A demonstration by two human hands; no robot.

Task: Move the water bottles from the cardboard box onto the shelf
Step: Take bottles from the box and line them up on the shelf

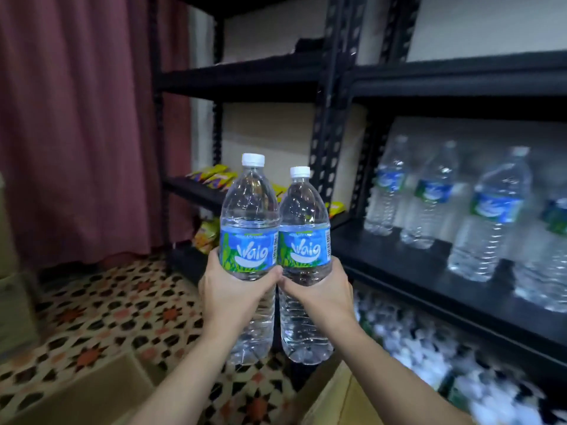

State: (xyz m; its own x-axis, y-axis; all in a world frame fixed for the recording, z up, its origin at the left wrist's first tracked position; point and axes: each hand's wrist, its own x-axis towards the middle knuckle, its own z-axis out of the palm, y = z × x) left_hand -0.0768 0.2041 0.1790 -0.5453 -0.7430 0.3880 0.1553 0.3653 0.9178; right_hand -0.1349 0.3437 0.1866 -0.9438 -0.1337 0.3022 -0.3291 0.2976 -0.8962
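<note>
My left hand (233,289) grips a clear water bottle (250,216) with a blue label and white cap, held upright. Beside it, touching, my right hand (322,292) grips a second bottle (303,222) of the same kind. Both hang in the air above the floor, left of the black shelf (408,265). Several bottles (491,210) stand upright on that shelf at the right. Flaps of the cardboard box (92,391) show at the bottom edge; its inside is hidden.
Black metal racking (331,87) fills the right and centre. Snack packets (211,176) lie on a lower shelf behind the bottles. Blurred bottle caps (429,348) fill the level below. A maroon curtain (76,118) hangs at left over a patterned tile floor (107,308).
</note>
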